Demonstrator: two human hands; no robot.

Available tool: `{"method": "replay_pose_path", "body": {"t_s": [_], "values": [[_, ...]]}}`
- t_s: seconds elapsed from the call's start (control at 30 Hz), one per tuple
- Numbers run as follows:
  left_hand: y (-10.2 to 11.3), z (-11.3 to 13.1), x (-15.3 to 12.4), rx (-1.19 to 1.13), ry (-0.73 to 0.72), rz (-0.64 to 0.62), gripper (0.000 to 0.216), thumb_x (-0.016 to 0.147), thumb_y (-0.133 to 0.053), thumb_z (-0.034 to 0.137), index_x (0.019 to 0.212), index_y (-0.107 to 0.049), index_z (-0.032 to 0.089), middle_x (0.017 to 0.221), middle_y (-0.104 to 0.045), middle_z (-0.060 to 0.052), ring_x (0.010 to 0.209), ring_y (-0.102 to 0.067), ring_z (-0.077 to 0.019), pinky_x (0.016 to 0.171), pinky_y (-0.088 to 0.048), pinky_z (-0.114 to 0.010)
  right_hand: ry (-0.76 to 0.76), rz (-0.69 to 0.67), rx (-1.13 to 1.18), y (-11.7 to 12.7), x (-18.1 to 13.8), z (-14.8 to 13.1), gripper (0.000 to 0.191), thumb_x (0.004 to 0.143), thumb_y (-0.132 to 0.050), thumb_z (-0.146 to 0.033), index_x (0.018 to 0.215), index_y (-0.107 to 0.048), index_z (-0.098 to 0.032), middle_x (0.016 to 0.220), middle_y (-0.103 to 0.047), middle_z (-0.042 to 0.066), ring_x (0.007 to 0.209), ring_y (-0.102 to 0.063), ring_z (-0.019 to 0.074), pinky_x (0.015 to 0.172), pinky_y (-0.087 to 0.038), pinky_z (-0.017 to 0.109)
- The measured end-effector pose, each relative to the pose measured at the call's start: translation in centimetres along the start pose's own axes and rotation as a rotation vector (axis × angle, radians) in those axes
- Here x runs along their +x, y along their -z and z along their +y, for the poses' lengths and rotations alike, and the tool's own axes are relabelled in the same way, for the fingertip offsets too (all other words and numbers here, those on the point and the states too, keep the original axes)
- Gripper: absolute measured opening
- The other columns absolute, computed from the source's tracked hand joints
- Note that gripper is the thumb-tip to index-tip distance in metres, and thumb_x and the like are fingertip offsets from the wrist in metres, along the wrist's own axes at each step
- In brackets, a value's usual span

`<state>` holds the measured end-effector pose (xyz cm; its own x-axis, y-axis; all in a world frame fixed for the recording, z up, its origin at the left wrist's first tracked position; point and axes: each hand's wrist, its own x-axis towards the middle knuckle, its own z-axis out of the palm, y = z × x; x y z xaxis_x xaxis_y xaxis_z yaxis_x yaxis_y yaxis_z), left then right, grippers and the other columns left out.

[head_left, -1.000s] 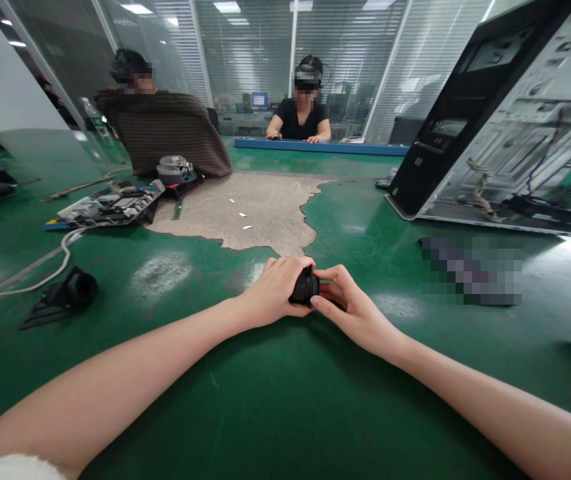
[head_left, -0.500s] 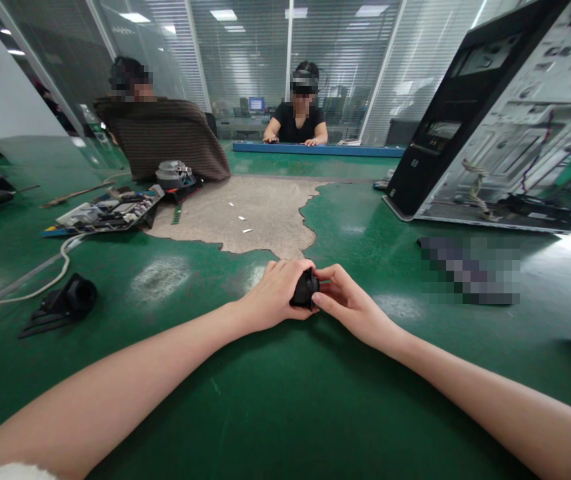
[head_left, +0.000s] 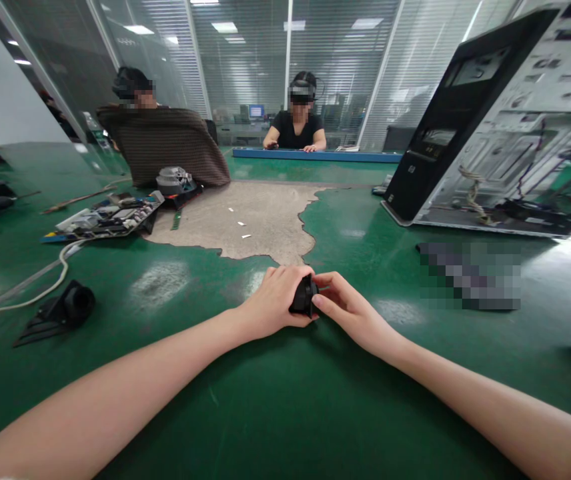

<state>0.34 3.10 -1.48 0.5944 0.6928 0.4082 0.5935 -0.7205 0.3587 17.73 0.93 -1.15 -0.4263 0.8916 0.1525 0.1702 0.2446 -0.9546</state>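
Just in front of me, low over the green tabletop, a small black part with a rounded rim (head_left: 304,296) sits between my hands; its exact kind does not show. My left hand (head_left: 276,297) is wrapped round its left side, fingers over the top and thumb below. From the right, my right hand (head_left: 348,303) pinches its edge with thumb and fingertips. Much of the part is hidden by my left palm. Off to the left lies a black bracket-like piece with a round opening (head_left: 68,307).
A circuit board (head_left: 110,217) and a metal-topped unit (head_left: 175,181) stand back left, near a pale cable (head_left: 60,270). An open computer case (head_left: 465,127) rises at right, behind a blurred dark object (head_left: 470,277). Beyond the table are two people, one (head_left: 299,127) facing me.
The view has tilted up slightly, so everything sits a little lower. Both hands keep their hold on the black part, with hardly any movement.
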Motion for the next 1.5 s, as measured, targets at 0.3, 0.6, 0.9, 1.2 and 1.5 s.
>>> {"method": "replay_pose_path", "body": {"t_s": [0.3, 0.6, 0.9, 1.2, 1.5], "values": [[-0.11, -0.01, 0.05, -0.004, 0.006, 0.002, 0.055, 0.066, -0.063, 0.034, 0.11, -0.033, 0.021, 0.106, -0.052, -0.006, 0.097, -0.05, -0.0234, 0.081, -0.033, -0.036, 0.041, -0.039, 0.068, 0.13, -0.37, -0.01, 0.016, 0.083, -0.051, -0.028, 0.096, -0.042, -0.023, 0.088, -0.055, 0.0, 0.084, -0.058, 0.0129, 0.075, -0.05, 0.03], [-0.17, 0.04, 0.1, -0.013, 0.022, 0.004, 0.057, 0.065, -0.063, 0.035, 0.111, -0.034, 0.022, 0.105, -0.052, -0.006, 0.097, -0.05, -0.0241, 0.081, -0.033, -0.037, -0.009, 0.013, 0.03, 0.16, 0.19, 0.0, 0.018, 0.083, -0.049, -0.03, 0.098, -0.045, -0.021, 0.095, -0.054, 0.003, 0.083, -0.057, 0.0141, 0.073, -0.05, 0.031], [-0.19, -0.03, 0.09, -0.017, 0.015, 0.006, 0.054, 0.065, -0.063, 0.031, 0.11, -0.034, 0.022, 0.104, -0.053, -0.005, 0.096, -0.05, -0.0229, 0.08, -0.033, -0.036, 0.071, -0.026, 0.024, 0.06, -0.32, -0.09, 0.014, 0.084, -0.049, -0.026, 0.096, -0.044, -0.022, 0.093, -0.054, 0.001, 0.089, -0.057, 0.014, 0.078, -0.049, 0.031], [-0.05, 0.09, 0.12, -0.019, 0.03, -0.007, 0.055, 0.066, -0.063, 0.034, 0.11, -0.034, 0.022, 0.105, -0.053, -0.006, 0.097, -0.05, -0.0238, 0.08, -0.033, -0.037, -0.001, 0.022, 0.015, 0.0, 0.23, 0.04, 0.02, 0.083, -0.05, -0.028, 0.1, -0.044, -0.021, 0.096, -0.054, 0.003, 0.088, -0.057, 0.0155, 0.076, -0.05, 0.032], [0.06, 0.09, 0.19, -0.024, 0.028, -0.016, 0.055, 0.064, -0.063, 0.03, 0.11, -0.034, 0.022, 0.103, -0.053, -0.005, 0.094, -0.051, -0.0235, 0.079, -0.033, -0.036, 0.159, 0.036, -0.097, -0.09, -0.46, -0.07, 0.018, 0.083, -0.05, -0.025, 0.1, -0.046, -0.024, 0.102, -0.049, 0.003, 0.096, -0.053, 0.0163, 0.087, -0.047, 0.035]]}}
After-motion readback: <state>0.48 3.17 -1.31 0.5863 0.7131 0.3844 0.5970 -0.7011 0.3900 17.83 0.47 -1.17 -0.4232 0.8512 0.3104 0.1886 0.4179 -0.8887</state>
